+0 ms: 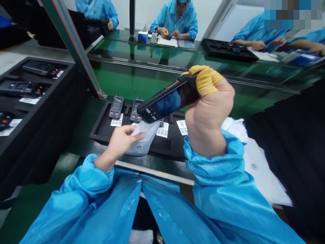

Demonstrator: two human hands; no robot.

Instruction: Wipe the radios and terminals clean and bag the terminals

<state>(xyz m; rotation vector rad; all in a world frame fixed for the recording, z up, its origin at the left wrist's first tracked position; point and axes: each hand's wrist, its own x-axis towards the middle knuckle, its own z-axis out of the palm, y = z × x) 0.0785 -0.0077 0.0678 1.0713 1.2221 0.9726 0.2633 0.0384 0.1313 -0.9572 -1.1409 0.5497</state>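
My right hand (209,112), with yellow finger cots on its fingertips, is closed round a black handheld device (169,101) with an orange trim, held tilted above the tray, its lower end pointing down-left. Just under that lower end, my left hand (122,140) pinches a white translucent bag (142,139). Below both lies a black tray (101,130) with two more handheld devices (116,106) standing in its slots and white barcode labels (163,130) in front of them.
A green conveyor belt (142,81) runs across behind the tray. Black foam trays with devices (22,89) sit at the left. White bags (256,162) are stacked at the right. Other people in blue coats work at the far side. A slanted metal post (76,51) stands left of centre.
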